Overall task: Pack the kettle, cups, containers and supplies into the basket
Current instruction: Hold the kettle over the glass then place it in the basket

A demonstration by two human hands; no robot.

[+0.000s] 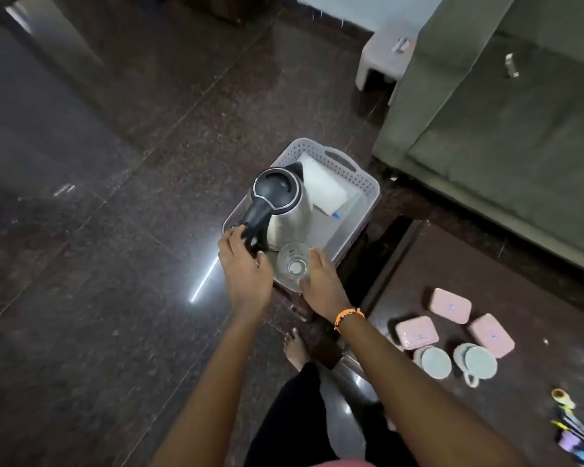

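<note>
A grey perforated basket (361, 183) stands on a low dark stool. Inside it sits a steel kettle (289, 214) with a black lid and handle, and behind the kettle lies a white packet (321, 185). My left hand (243, 264) grips the lower end of the kettle's handle. A clear glass (294, 262) stands in the basket's near corner, and my right hand (322, 281) holds it by its right side. On the dark table to the right lie three pink lidded containers (450, 305) and two pale cups (477, 362).
A green sofa (506, 123) fills the upper right, with a small white stool (381, 59) beside it. Coloured spoons and small supplies (570, 423) lie at the table's right edge. My bare foot (295, 348) rests on the dark polished floor below the stool.
</note>
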